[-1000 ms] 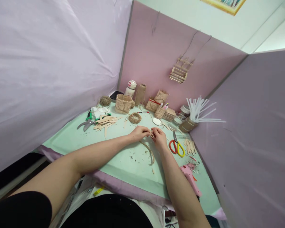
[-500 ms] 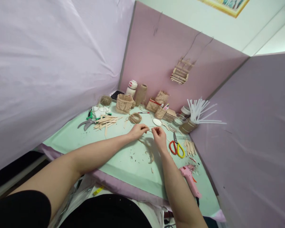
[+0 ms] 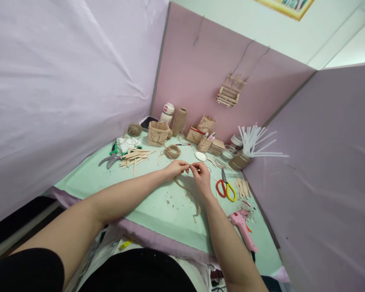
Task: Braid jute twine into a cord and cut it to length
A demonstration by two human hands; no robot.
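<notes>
My left hand (image 3: 177, 169) and my right hand (image 3: 201, 176) meet fingertip to fingertip above the middle of the table, both closed in a pinch on a thin tan twine (image 3: 187, 188). From my left hand the twine trails down over the tabletop toward me, and its lower end looks braided or frayed. The short stretch between my fingers is mostly hidden. Just beyond my left hand lies a coil of the same twine (image 3: 172, 151). Scissors with one red and one yellow handle (image 3: 226, 190) lie to the right of my right hand.
Pruning shears (image 3: 110, 159) and flat wooden sticks (image 3: 136, 156) lie on the left. A twine-decorated basket (image 3: 157, 134) stands behind. At right are a pink glue gun (image 3: 243, 230), short wooden strips (image 3: 243, 188) and white glue sticks (image 3: 254, 142) in a holder. Dark crumbs dot the table (image 3: 152, 207).
My right hand has moved left, so the fingertips now meet where a gap was. The hanging twine has shifted, its lower end a little closer to me.
</notes>
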